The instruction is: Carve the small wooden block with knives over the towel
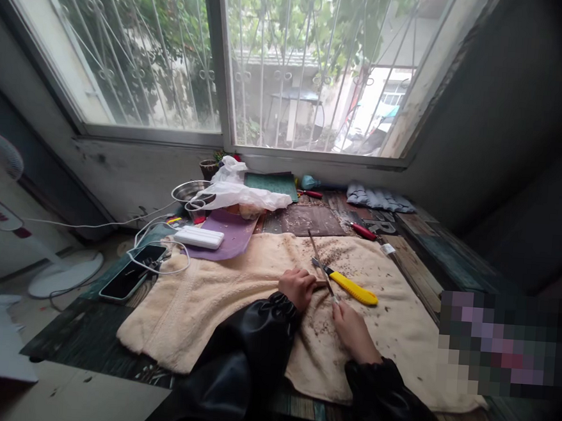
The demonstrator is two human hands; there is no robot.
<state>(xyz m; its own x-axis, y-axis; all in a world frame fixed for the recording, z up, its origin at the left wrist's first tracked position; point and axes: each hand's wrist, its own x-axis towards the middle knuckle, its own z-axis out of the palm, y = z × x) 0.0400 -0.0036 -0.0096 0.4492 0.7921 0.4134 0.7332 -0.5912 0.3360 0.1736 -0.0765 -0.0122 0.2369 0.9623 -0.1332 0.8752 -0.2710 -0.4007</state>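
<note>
My left hand point(297, 287) is closed on a small brown piece of wood point(321, 284), whose end sticks out to the right of the fingers. My right hand point(355, 334) grips a long, thin, dark file point(320, 258) by its near end. The file points away from me and crosses the wood's tip; whether they touch, I cannot tell. Just beyond, a yellow utility knife point(352, 287) lies on the beige towel point(207, 301). Brown shavings point(355, 257) are scattered over the towel around both hands.
A white power bank point(199, 237) rests on purple cloth point(231, 233), its cable reaching a phone point(132, 274). Behind lie a plastic bag point(248, 196), metal bowl point(188, 191), green mat point(273, 186), brown board point(313, 220) and red-handled tool point(363, 231). A fan point(1, 216) stands left.
</note>
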